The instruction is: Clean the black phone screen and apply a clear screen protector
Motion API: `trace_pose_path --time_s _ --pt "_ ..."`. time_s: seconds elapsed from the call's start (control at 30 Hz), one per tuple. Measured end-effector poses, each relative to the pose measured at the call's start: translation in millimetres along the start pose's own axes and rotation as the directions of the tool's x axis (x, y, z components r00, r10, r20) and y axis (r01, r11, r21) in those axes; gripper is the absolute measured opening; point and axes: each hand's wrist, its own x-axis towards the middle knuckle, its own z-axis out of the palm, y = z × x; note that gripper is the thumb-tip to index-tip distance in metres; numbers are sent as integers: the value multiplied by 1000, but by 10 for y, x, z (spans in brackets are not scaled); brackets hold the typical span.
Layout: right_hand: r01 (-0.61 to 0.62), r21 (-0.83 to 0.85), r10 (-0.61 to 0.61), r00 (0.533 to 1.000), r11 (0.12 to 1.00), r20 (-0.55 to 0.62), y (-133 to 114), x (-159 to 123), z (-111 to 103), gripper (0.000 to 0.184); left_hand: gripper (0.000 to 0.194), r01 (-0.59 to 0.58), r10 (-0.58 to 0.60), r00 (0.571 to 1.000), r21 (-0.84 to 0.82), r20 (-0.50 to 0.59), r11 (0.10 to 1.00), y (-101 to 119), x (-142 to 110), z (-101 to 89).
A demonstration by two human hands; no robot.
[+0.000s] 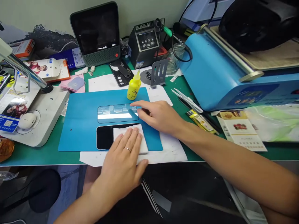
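Note:
My left hand [125,155] lies flat with fingers stretched out on a folded white wipe [143,140]. Beneath the wipe is a phone with a dark screen [105,137], its left part uncovered. My right hand [158,116] has its index finger and thumb apart at the right end of a clear glass panel with a black border [112,109]. Whether those fingertips touch the glass I cannot tell. Both phone and glass rest on a blue mat [79,121]. Just behind the glass, a yellow squeeze bottle [134,87] with a thin needle tip stands upright.
At the back are a smart display [97,34], a soldering station [144,45] and a glass jar [174,59]. A large blue machine [210,71] fills the right side. Tweezers [188,99] and a cigarette pack [241,129] lie right; a lamp base [46,112] stands left.

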Motion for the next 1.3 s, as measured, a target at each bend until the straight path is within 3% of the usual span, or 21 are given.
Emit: trace_pose_path --time_s 0.13,0.23,0.43,0.57,0.67,0.8,0.87,0.97,1.13,1.3 --pt "-46 2 46 998 999 38 22 24 -11 42 49 -52 55 998 -61 43 997 -498 -203 -205" --pt "-64 26 62 996 998 71 22 31 -27 42 47 -35 35 999 -81 2 996 -827 -383 -333" --pt "-48 38 45 997 998 55 -25 22 -42 46 50 74 -75 993 11 95 997 -1181 -658 -470" --pt "-48 14 47 998 999 38 -45 20 -44 48 51 147 -154 983 74 97 986 -1407 -647 -603" --pt "-56 10 56 998 998 42 -48 19 -51 51 49 168 -174 983 91 64 982 -1515 -450 -753" --pt "-50 22 50 999 999 -16 -51 13 -70 55 52 133 -138 988 67 73 989 -1431 117 -871" --pt "-63 16 64 996 998 -56 -51 12 -78 55 54 80 -93 971 69 218 994 -1342 447 -852" --pt "-78 22 79 995 997 -68 -48 17 -83 53 70 43 -80 912 100 403 994 -1250 819 -778" --pt "-51 48 55 994 998 -94 -43 24 -77 52 74 22 -88 879 145 468 989 -1215 974 -758" --pt "-48 72 56 993 996 -106 -36 18 -65 51 63 -96 -12 869 193 495 976 -1179 987 -804"
